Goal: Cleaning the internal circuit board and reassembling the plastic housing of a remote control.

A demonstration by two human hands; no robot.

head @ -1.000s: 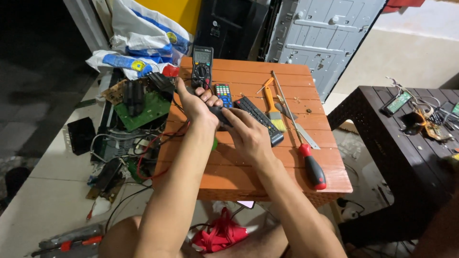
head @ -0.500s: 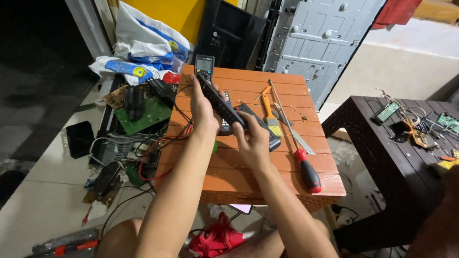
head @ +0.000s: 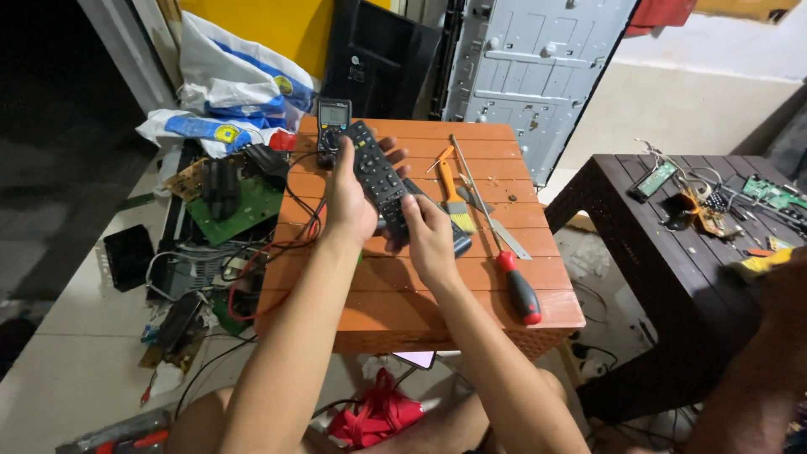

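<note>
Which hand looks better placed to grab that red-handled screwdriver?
Probably the right hand: it lies nearer the screwdriver, touching only the remote's lower end, while the left hand grips it.

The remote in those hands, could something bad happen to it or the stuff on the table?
Maybe. The black remote is held up off the orange table by the left hand and right hand; if a grip slips, it could drop onto the brush below. The red wires trail by the left arm and might snag. The red-handled screwdriver lies near the table edge and could get knocked off.
</note>
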